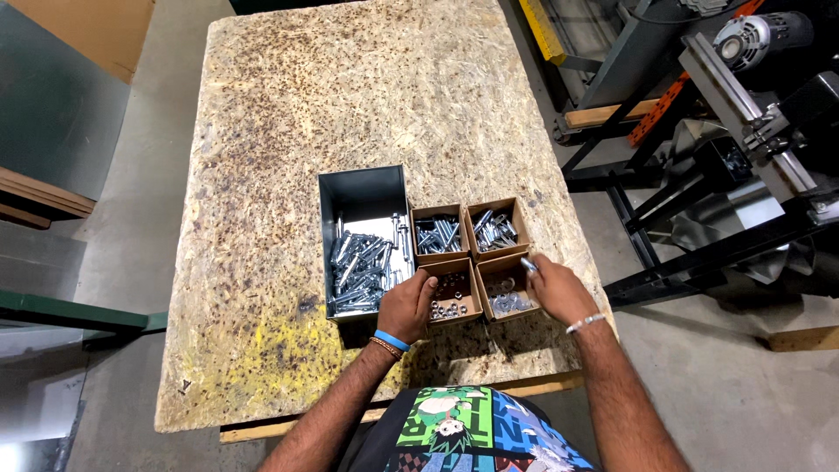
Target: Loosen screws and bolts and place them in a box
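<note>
The fingers (530,265) of the right hand (559,293) are pinched on a small silver metal piece (528,262), probably a short bolt, held just above the small brown cardboard box of washers (507,295) at the near right. The fingers of the left hand (406,306) are curled together at the seam between the open grey metal bin of long silver bolts (360,253) and the small brown cardboard box of nuts (452,295); whether anything is held in them cannot be told.

Behind these two boxes, touching them, a small cardboard box of medium bolts (440,234) and a small cardboard box of short bolts (495,229) are set side by side, so the four form a tight square just beside the bin.

For the step to go well, the pinched piece is best kept low over the boxes, so a slip lands in cardboard and not on the rough flaked-wood counter (288,131). The light boxes are easily nudged; they are best steadied by the left hand.

A black metal machine frame (699,175) stands to the right, well apart.
</note>
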